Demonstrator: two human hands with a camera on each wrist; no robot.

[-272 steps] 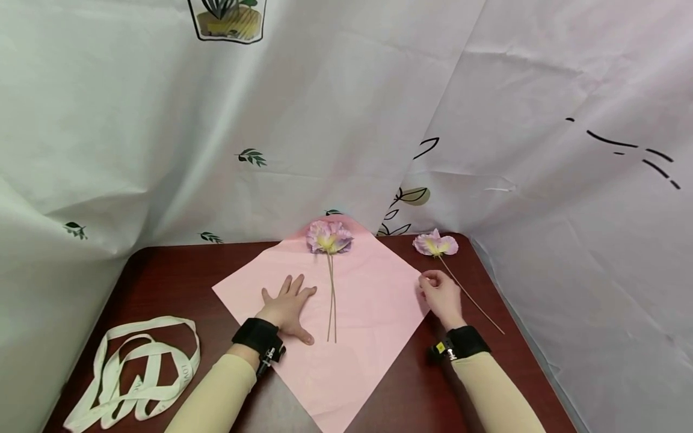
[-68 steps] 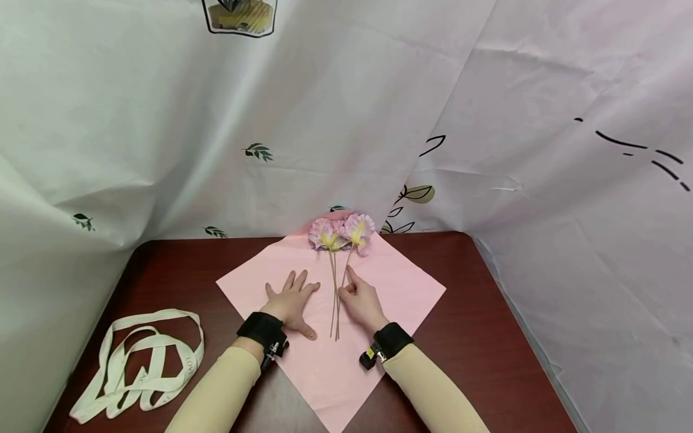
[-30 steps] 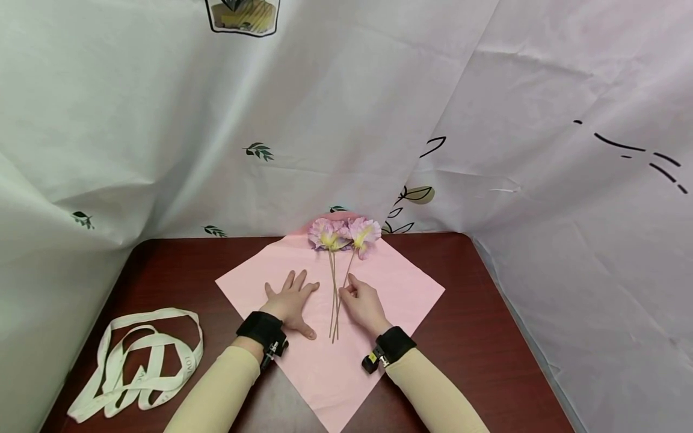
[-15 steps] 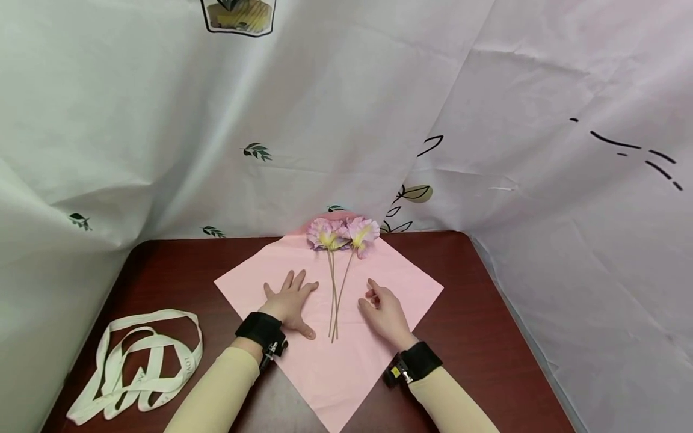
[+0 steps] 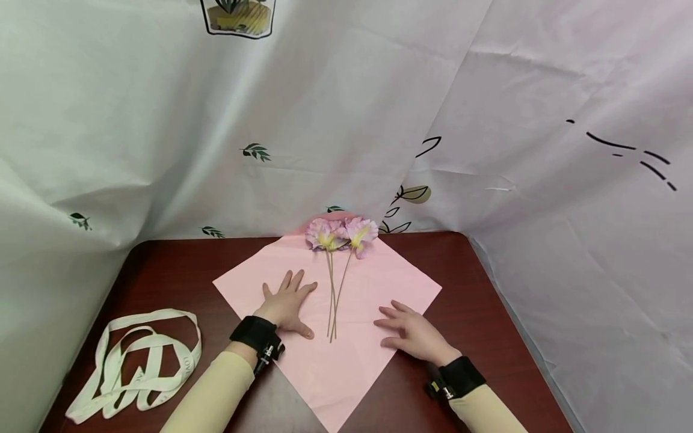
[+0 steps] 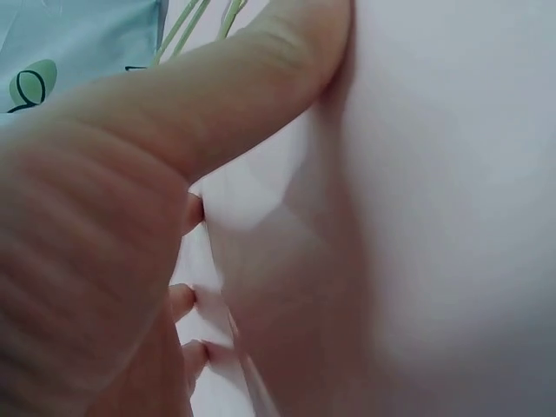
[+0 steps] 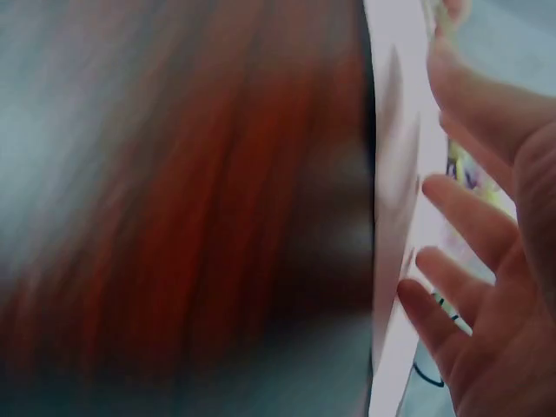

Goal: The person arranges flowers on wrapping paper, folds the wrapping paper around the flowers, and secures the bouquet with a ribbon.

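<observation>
A square pink sheet of wrapping paper [image 5: 373, 282] lies cornerwise on the table. On its upper part rest artificial flowers [image 5: 327, 233] with pink-purple petals and yellow centres; their thin stems [image 5: 332, 300] cross toward the paper's middle. My left hand [image 5: 283, 305] presses flat on the paper left of the stems, fingers spread; the left wrist view shows its thumb [image 6: 261, 78] against the paper. My right hand [image 5: 414, 334] is over the paper's lower right edge, fingers apart and holding nothing. In the right wrist view its fingertips [image 7: 415, 291] are close to the paper; contact is unclear.
A loosely coiled white ribbon [image 5: 146, 355] with printed letters lies at the left of the dark red-brown table [image 5: 476, 313]. Behind and to the right hangs a white patterned cloth [image 5: 325, 120], close to the table's back edge.
My right hand brought the flower from the right side onto the paper beside the others, then let go of its stem and moved right and nearer. My left hand stayed on the paper.
</observation>
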